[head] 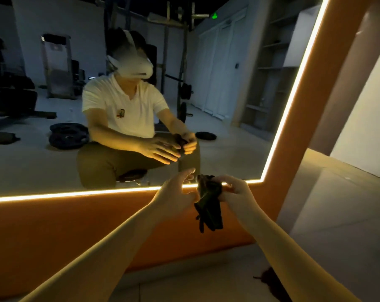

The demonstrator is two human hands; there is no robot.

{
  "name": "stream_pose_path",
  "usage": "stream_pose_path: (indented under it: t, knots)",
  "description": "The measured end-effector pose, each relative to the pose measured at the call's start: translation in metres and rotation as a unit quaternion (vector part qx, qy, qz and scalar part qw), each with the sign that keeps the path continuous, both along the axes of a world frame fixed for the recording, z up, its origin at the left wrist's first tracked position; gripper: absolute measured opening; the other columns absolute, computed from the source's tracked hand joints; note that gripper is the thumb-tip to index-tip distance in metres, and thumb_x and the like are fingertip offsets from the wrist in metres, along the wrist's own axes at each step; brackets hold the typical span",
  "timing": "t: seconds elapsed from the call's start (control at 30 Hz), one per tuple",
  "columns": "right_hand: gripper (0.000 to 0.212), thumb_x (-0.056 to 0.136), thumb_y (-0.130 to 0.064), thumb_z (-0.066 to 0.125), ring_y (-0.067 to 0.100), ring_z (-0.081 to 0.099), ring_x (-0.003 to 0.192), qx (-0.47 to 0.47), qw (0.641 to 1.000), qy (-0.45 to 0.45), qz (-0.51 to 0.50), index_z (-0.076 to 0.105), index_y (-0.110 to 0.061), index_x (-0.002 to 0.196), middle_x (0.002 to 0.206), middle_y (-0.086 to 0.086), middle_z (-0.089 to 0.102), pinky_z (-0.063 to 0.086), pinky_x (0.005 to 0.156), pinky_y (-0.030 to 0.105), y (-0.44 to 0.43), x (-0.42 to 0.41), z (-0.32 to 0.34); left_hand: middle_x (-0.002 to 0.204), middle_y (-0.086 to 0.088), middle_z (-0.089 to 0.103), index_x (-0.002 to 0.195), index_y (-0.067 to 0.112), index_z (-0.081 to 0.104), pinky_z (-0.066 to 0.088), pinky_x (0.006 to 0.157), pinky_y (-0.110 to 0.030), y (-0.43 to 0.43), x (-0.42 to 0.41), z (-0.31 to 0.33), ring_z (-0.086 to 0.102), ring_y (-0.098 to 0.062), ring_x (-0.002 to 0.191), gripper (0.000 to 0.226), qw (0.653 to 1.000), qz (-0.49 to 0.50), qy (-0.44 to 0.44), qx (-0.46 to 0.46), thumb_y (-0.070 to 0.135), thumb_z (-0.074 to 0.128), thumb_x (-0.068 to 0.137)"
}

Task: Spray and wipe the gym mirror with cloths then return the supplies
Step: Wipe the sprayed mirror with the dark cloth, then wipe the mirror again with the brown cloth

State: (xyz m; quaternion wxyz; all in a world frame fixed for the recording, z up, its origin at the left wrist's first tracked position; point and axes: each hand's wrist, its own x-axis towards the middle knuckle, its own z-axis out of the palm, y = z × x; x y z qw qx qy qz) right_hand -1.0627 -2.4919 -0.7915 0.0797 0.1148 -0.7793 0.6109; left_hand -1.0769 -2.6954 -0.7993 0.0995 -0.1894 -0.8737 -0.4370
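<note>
The gym mirror (pixel 228 105) fills the wall ahead, edged by a glowing light strip (pixel 75 194) along its bottom and right side. A dark cloth (pixel 208 205) hangs bunched in front of the mirror's lower right corner. My right hand (pixel 234 188) grips its upper end, fingers curled round it. My left hand (pixel 176 190) is just left of the cloth, fingers relaxed and spread, near its top; contact is unclear. The mirror reflects me crouching with both hands at the cloth. No spray bottle is in view.
An orange wall panel (pixel 86 225) runs below and to the right of the mirror. A second dark reddish cloth (pixel 272 282) lies on the pale floor by my right forearm. Reflected behind me are weight plates, a rack and a bench.
</note>
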Motion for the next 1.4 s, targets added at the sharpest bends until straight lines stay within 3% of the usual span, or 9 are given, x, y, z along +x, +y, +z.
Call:
stream_pose_path:
  t: [0.07,0.2,0.37,0.6,1.0,1.13,1.2,1.3,1.4]
  knots:
    - [0.035,0.089,0.019,0.056,0.033,0.072,0.103,-0.063,0.998,-0.027,0.007,0.074,-0.004,0.108,0.106,0.016,0.074,0.060,0.081,0.032,0.016,0.019,0.007,0.132,0.009,0.063,0.148,0.020,0.052,0.052,0.081,-0.010,0.024,0.006,0.008,0.062,-0.003,0.116,0.060,0.995,-0.070,-0.047,0.051,0.016,0.076,0.093]
    - [0.026,0.097,0.008,0.052,0.026,0.074,0.088,-0.163,0.983,-0.080,-0.040,0.072,-0.004,0.109,0.101,0.015,0.071,0.059,0.075,0.035,0.044,0.072,0.031,0.102,0.002,0.077,0.115,0.014,0.073,0.056,0.074,-0.015,0.069,0.034,0.029,0.074,-0.008,0.094,0.024,0.979,-0.128,-0.082,0.137,0.014,0.078,0.091]
    - [0.050,0.105,-0.054,0.047,0.031,0.070,0.108,-0.234,0.950,-0.168,-0.120,0.065,-0.012,0.123,0.117,0.013,0.073,0.059,0.091,0.044,0.079,0.133,0.055,0.088,-0.001,0.077,0.098,0.014,0.073,0.054,0.061,-0.014,0.119,0.075,0.055,0.074,-0.006,0.074,0.013,0.967,-0.144,-0.115,0.174,0.015,0.081,0.088]
    - [0.034,0.088,-0.004,0.077,0.030,0.074,0.105,-0.027,0.972,-0.165,-0.163,0.068,-0.006,0.121,0.111,0.012,0.077,0.059,0.095,0.051,0.144,0.183,0.054,0.076,0.000,0.074,0.090,0.018,0.072,0.050,0.050,-0.015,0.175,0.108,0.068,0.070,-0.004,0.058,0.012,0.963,-0.173,-0.152,0.140,0.024,0.082,0.089]
    - [0.010,0.095,-0.010,0.068,0.033,0.069,0.088,0.022,0.898,-0.296,-0.324,0.066,-0.001,0.094,0.097,0.018,0.068,0.057,0.081,0.044,0.306,0.244,-0.042,0.095,-0.010,0.077,0.113,0.007,0.073,0.057,0.060,-0.023,0.343,0.110,-0.036,0.072,-0.014,0.069,0.031,0.918,-0.262,-0.269,-0.129,0.030,0.079,0.092]
    - [0.036,0.089,-0.023,0.081,0.036,0.068,0.103,0.078,0.870,-0.394,-0.286,0.066,0.000,0.111,0.115,0.020,0.068,0.058,0.089,0.052,0.319,0.231,-0.081,0.092,-0.011,0.077,0.107,0.007,0.074,0.065,0.075,-0.038,0.381,0.103,-0.099,0.075,-0.024,0.077,0.026,0.919,-0.218,-0.318,-0.082,0.028,0.079,0.092]
    - [0.026,0.091,-0.013,0.076,0.038,0.065,0.107,0.109,0.854,-0.427,-0.278,0.060,-0.001,0.107,0.120,0.024,0.063,0.057,0.090,0.055,0.322,0.223,-0.105,0.094,-0.011,0.076,0.110,0.006,0.073,0.065,0.081,-0.042,0.391,0.097,-0.134,0.076,-0.027,0.083,0.025,0.902,-0.206,-0.375,-0.055,0.024,0.079,0.093]
    - [0.018,0.094,-0.002,0.068,0.031,0.062,0.093,0.075,0.835,-0.442,-0.319,0.061,-0.004,0.111,0.111,0.019,0.063,0.053,0.066,0.039,0.337,0.218,-0.148,0.099,-0.011,0.073,0.113,0.005,0.067,0.065,0.076,-0.038,0.402,0.089,-0.179,0.073,-0.024,0.084,0.026,0.861,-0.200,-0.466,-0.030,0.018,0.079,0.093]
    - [0.026,0.092,0.002,0.065,0.028,0.063,0.095,0.023,0.814,-0.470,-0.342,0.064,-0.007,0.117,0.106,0.015,0.064,0.053,0.066,0.032,0.359,0.219,-0.198,0.109,-0.014,0.072,0.116,0.007,0.064,0.065,0.083,-0.041,0.415,0.082,-0.225,0.074,-0.027,0.095,0.028,0.828,-0.204,-0.522,-0.026,0.014,0.077,0.093]
